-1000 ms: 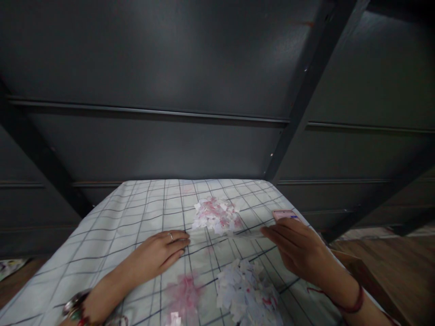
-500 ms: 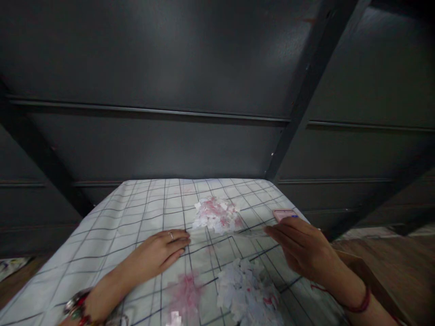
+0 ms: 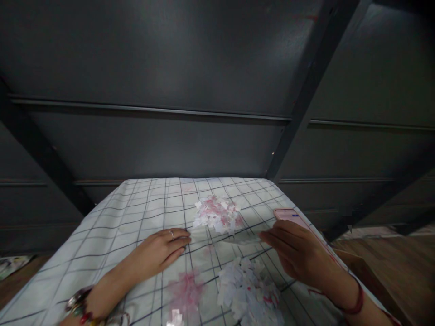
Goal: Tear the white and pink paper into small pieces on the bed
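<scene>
My left hand (image 3: 165,246), with a ring on one finger, lies on the checked tablecloth (image 3: 149,203), fingers stretched out and close together. Its fingertips are near the left edge of a pile of white and pink paper scraps (image 3: 217,213). My right hand (image 3: 294,246) is raised a little over the cloth at the right. Thumb and fingers pinch a thin, see-through plastic piece (image 3: 245,239), blurred, that reaches left below that pile. Nearer to me is a larger heap of whitish scraps (image 3: 248,290) with some red bits.
A phone in a pink case (image 3: 288,215) lies partly behind my right hand. Left of the near heap are a pink patch (image 3: 186,292) and a small white scrap (image 3: 175,318). A dark panelled wall (image 3: 176,145) rises behind the table. A brown box edge (image 3: 365,276) shows at the lower right.
My right hand has shifted slightly left and down with the plastic piece, and more of the phone shows. My left hand has stayed nearly still.
</scene>
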`<action>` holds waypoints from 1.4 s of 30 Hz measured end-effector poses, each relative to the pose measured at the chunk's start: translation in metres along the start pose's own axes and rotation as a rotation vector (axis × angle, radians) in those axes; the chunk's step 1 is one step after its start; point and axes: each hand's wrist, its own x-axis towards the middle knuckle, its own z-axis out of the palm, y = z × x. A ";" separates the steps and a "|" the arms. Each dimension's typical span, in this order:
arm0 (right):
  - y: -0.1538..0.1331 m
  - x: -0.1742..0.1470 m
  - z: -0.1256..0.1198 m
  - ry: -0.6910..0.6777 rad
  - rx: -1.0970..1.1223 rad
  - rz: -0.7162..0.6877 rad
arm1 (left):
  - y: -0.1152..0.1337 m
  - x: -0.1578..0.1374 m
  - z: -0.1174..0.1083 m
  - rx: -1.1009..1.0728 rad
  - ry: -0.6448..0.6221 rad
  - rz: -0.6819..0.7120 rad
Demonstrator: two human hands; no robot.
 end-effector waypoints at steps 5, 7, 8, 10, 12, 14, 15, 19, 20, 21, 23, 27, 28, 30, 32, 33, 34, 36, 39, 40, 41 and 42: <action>-0.004 -0.001 0.001 0.045 0.016 -0.001 | -0.002 -0.001 0.002 0.021 -0.003 0.011; -0.002 -0.002 0.002 0.058 -0.003 0.023 | -0.002 -0.001 0.002 0.019 -0.004 0.009; -0.001 -0.002 0.004 0.058 -0.011 0.031 | -0.002 -0.001 0.002 0.016 -0.004 0.006; -0.001 -0.002 0.007 0.048 -0.020 0.038 | -0.002 -0.001 0.002 0.012 -0.004 0.004; -0.003 0.000 0.010 0.034 -0.013 0.028 | -0.002 -0.002 0.002 0.013 -0.001 0.000; -0.008 0.002 0.010 0.019 0.006 0.007 | -0.002 -0.002 0.002 0.025 0.003 -0.012; -0.011 0.003 0.009 0.013 0.020 -0.006 | -0.002 -0.002 0.002 0.033 0.003 -0.019; -0.017 0.003 0.007 0.010 0.047 -0.021 | -0.003 -0.003 0.004 0.048 -0.012 -0.035; -0.017 0.002 0.008 0.008 0.039 -0.011 | -0.003 -0.003 0.004 0.046 -0.015 -0.036; -0.017 0.001 0.010 -0.001 0.026 -0.001 | -0.003 -0.003 0.004 0.044 -0.017 -0.036; -0.017 -0.001 0.016 -0.023 -0.001 0.008 | -0.002 -0.003 0.003 0.044 -0.026 -0.037; -0.018 0.000 0.017 -0.034 0.041 -0.030 | -0.002 -0.002 0.002 0.039 -0.038 -0.032; -0.018 0.001 0.015 -0.025 0.059 -0.039 | -0.002 -0.002 0.001 0.033 -0.033 -0.031; -0.017 0.003 0.009 0.001 0.073 -0.041 | -0.002 -0.002 0.001 0.018 -0.022 -0.033; -0.014 0.003 0.005 0.027 0.054 -0.017 | -0.002 -0.003 0.002 0.012 -0.021 -0.036; -0.012 0.002 0.005 0.042 0.034 0.003 | -0.002 -0.003 0.002 0.015 -0.026 -0.037; -0.011 0.001 0.006 0.051 0.013 0.020 | -0.003 -0.003 0.002 0.020 -0.033 -0.037; -0.009 -0.001 0.012 0.041 -0.026 0.042 | -0.003 -0.003 0.003 0.030 -0.042 -0.036; -0.013 -0.002 0.020 -0.021 -0.023 0.005 | -0.004 -0.004 0.005 0.032 -0.039 -0.033; -0.015 -0.002 0.021 -0.032 0.000 -0.019 | -0.004 -0.004 0.005 0.030 -0.036 -0.034; -0.017 0.000 0.021 -0.032 0.029 -0.042 | -0.004 -0.004 0.005 0.028 -0.033 -0.033; -0.020 0.001 0.019 -0.028 0.061 -0.061 | -0.004 -0.003 0.004 0.026 -0.030 -0.030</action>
